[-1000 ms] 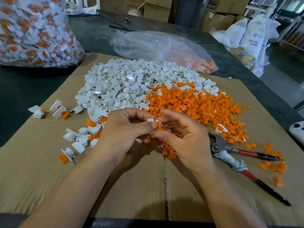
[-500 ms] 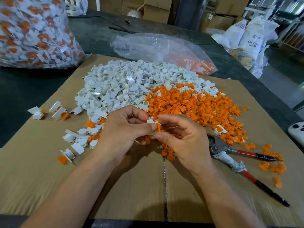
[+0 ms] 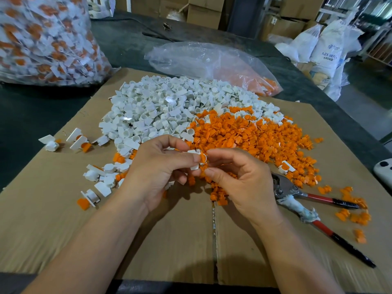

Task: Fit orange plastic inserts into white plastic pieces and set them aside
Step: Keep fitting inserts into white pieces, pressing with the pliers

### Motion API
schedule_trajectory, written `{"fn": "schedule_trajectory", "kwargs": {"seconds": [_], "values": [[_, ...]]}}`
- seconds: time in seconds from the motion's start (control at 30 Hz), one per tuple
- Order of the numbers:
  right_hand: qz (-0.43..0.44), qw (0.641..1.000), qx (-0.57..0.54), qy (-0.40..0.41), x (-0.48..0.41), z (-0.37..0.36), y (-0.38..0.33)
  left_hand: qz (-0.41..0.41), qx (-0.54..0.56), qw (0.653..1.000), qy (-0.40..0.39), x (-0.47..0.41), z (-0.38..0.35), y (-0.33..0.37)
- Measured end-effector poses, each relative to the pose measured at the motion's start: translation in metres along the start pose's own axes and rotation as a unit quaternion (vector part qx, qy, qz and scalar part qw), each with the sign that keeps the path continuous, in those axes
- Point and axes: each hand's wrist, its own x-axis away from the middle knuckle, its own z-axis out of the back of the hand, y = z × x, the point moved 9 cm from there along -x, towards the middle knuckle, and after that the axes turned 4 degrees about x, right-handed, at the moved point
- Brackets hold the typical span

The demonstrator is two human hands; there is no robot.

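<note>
Left hand (image 3: 161, 170) with fingers curled, thumb and forefinger pinching a white piece (image 3: 194, 161) by its flat tab. Right hand (image 3: 244, 179) curled in the same way, forefinger and thumb closed on an orange insert (image 3: 203, 159) at the ring end of that same piece; not possible to tell how deep in the ring. Both raised together just above the near edge of the orange pile (image 3: 254, 136), over the cardboard sheet (image 3: 63, 219). Behind the left hand and partly hidden by it, the white pile (image 3: 165, 109), touching the orange pile along one side, some pieces mixed at the border. Left of the left wrist, a small group of finished pieces (image 3: 97, 177), white with orange inside, loose on the cardboard; a few more further left, well apart. Just beside the right hand, pliers (image 3: 297, 194) with red handles, one handle wrapped in whitish cloth, and scattered inserts (image 3: 352, 217) around the handles. At the far edge of the cardboard, a nearly flat clear bag (image 3: 212, 62) with some orange inserts in one corner. Upper left, on the dark table cover (image 3: 31, 111), a full bag of assembled pieces (image 3: 42, 39). Further back, cardboard boxes (image 3: 203, 11) and white sacks (image 3: 326, 47).
</note>
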Motion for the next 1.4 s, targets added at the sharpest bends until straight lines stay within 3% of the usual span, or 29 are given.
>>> {"fn": "schedule_trajectory", "kwargs": {"seconds": [0.43, 0.6, 0.87, 0.97, 1.07, 1.3, 1.4], "values": [[-0.010, 0.999, 0.030, 0.009, 0.000, 0.004, -0.001, 0.006, -0.017, 1.000, 0.004, 0.000, 0.000, 0.000], [-0.055, 0.995, 0.041, 0.067, 0.002, 0.038, -0.008, 0.009, -0.025, 1.000, 0.007, 0.000, 0.001, -0.001], [-0.198, 0.955, 0.206, 0.076, 0.039, 0.144, 0.014, -0.009, -0.032, 0.999, 0.004, -0.001, 0.002, 0.000], [-0.254, 0.920, 0.297, 0.011, 0.055, 0.175, 0.030, -0.012, -0.035, 0.999, 0.004, -0.001, 0.002, 0.001], [-0.253, 0.875, 0.401, -0.096, 0.064, 0.185, 0.043, -0.009, -0.030, 0.999, 0.006, 0.001, 0.002, 0.002], [-0.261, 0.829, 0.440, -0.227, 0.080, 0.178, 0.077, -0.012, -0.023, 1.000, 0.008, 0.001, 0.002, 0.002], [-0.256, 0.823, 0.449, -0.236, 0.077, 0.175, 0.082, -0.013, -0.018, 1.000, 0.009, 0.000, 0.003, 0.001]]}}
